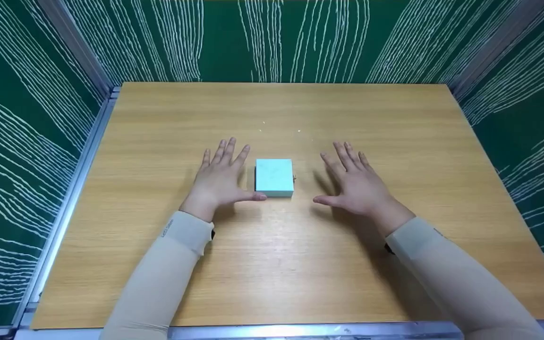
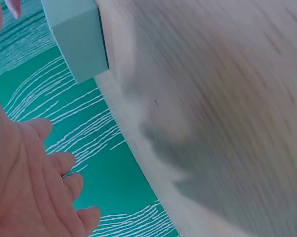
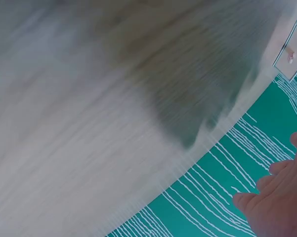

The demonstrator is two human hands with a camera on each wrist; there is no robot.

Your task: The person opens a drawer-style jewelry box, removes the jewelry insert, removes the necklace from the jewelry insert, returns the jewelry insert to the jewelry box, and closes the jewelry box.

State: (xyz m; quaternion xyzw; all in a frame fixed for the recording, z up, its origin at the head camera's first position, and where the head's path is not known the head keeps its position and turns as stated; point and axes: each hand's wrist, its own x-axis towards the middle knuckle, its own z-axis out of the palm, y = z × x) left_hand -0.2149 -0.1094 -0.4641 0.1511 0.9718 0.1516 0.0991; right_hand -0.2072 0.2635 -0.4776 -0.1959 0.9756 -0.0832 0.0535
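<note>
A small square turquoise box (image 1: 274, 175) lies on the wooden table, with a little metal clasp (image 1: 294, 178) on its right side. To its left my left hand (image 1: 220, 182) hovers with fingers spread; the thumb tip overlaps the box's front left corner in the head view. My right hand (image 1: 359, 186) is spread out too, a short gap to the right of the box, and holds nothing. The left wrist view has the box (image 2: 79, 37) at its top, above the palm (image 2: 20, 182). At the right wrist view's upper edge, the box's clasp side (image 3: 292, 57) shows beyond the fingers.
The wooden table (image 1: 272, 274) has a metal frame (image 1: 71, 198) along its edges. Green panels (image 1: 225, 42) with white wavy lines stand at the back and both sides. Several tiny pale specks (image 1: 299, 131) lie behind the box. Light sleeves cover both forearms.
</note>
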